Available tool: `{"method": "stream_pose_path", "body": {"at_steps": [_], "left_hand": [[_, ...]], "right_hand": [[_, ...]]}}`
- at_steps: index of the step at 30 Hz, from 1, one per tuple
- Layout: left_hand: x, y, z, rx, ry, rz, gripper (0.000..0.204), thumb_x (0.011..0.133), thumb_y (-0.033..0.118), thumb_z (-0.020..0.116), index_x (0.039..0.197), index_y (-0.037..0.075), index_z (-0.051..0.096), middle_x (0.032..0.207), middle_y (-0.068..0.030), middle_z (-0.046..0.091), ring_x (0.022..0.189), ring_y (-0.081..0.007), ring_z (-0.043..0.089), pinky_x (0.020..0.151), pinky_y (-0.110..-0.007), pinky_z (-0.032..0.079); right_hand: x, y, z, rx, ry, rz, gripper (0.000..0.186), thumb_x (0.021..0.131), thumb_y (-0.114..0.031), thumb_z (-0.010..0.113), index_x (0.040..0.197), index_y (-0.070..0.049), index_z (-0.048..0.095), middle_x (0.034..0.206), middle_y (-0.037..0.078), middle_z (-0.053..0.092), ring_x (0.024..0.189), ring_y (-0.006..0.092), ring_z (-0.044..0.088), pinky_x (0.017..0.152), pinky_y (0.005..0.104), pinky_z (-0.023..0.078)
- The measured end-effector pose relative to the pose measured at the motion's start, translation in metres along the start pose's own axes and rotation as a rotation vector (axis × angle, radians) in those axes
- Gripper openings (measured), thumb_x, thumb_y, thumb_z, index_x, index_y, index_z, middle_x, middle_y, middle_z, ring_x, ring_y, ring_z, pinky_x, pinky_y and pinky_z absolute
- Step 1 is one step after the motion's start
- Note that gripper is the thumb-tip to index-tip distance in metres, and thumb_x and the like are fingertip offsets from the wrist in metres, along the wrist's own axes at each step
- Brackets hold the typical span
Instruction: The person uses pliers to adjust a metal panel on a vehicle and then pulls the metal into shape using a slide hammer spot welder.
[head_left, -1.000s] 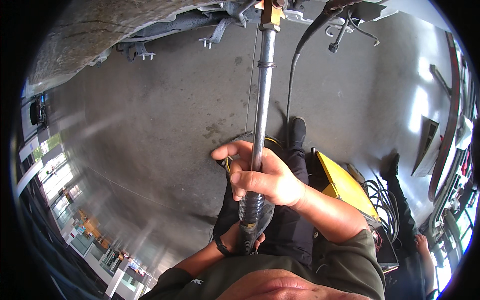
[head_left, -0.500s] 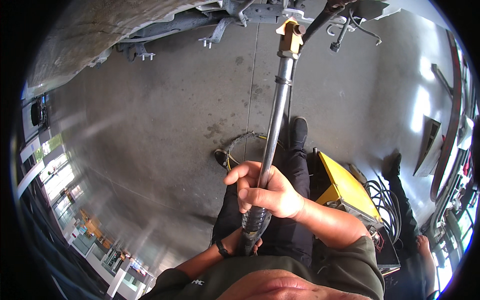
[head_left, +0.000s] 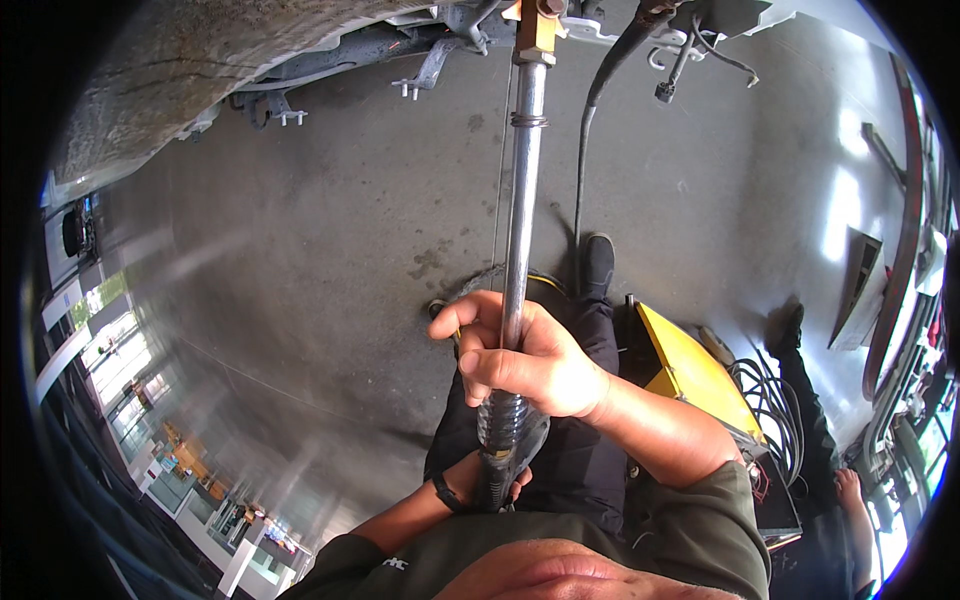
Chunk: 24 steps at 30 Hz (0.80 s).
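A long steel-shafted tool (head_left: 522,190) runs up and away from my body, much like a slide hammer. Its far end is a brass-coloured block (head_left: 536,38), with the tip cut off by the top of the picture. My right hand (head_left: 540,360) is closed loosely round the bare shaft, forefinger sticking out to the left. Just below it sits a black ribbed sleeve (head_left: 500,420). Close to my belly, my left hand (head_left: 464,476) grips the black handle (head_left: 494,485); most of its fingers are hidden behind that. A dark band circles my left wrist.
A vehicle's underside (head_left: 350,62) with brackets spans the top. A dark cable (head_left: 584,150) hangs down to the floor near my foot. On my right stands a yellow-covered machine (head_left: 690,365) with coiled black cables (head_left: 770,415). Beyond it is another person's arm (head_left: 855,515).
The tool's far end has swung left and upward, away from the hanging cable. My right hand has shifted slightly up and left with the shaft; my left hand stays about where it was.
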<state>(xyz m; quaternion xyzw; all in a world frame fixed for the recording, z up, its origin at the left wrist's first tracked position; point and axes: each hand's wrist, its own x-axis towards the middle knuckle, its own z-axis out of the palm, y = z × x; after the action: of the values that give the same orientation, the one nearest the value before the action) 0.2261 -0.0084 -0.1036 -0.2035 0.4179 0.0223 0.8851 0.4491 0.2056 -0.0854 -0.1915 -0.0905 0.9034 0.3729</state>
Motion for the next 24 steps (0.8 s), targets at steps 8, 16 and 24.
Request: {"method": "stream_pose_path", "body": {"at_steps": [8,16,24], "left_hand": [[0.003,-0.006,-0.004,-0.189,-0.027,-0.02,0.038,0.107,0.043,0.058,0.116,0.007,0.065,0.092,-0.0149,0.072,0.072,-0.0218,0.074,0.065,-0.033,0.062],[-0.006,-0.018,-0.003,0.031,0.054,-0.093,0.024,0.106,0.034,0.062,0.106,0.009,0.063,0.087,-0.0086,0.071,0.067,-0.0177,0.071,0.063,-0.031,0.061],[-0.004,0.002,0.019,0.019,0.087,0.035,0.035,0.106,0.044,0.062,0.105,0.009,0.064,0.084,-0.0064,0.071,0.067,-0.0148,0.071,0.061,-0.028,0.059]], "right_hand": [[0.05,-0.078,-0.012,-0.127,-0.011,-0.219,0.067,0.1,-0.018,0.063,0.155,0.008,0.036,0.082,0.011,0.069,0.073,0.0186,0.071,0.073,0.031,0.057],[-0.021,0.031,-0.005,0.018,-0.029,0.102,0.044,0.096,-0.002,0.063,0.139,0.003,0.056,0.093,0.002,0.068,0.079,0.0116,0.07,0.077,0.0277,0.057],[-0.008,-0.004,-0.002,-0.033,0.022,0.029,0.038,0.095,-0.005,0.065,0.131,0.006,0.058,0.079,0.005,0.064,0.075,0.0148,0.067,0.077,0.0312,0.058]]}}
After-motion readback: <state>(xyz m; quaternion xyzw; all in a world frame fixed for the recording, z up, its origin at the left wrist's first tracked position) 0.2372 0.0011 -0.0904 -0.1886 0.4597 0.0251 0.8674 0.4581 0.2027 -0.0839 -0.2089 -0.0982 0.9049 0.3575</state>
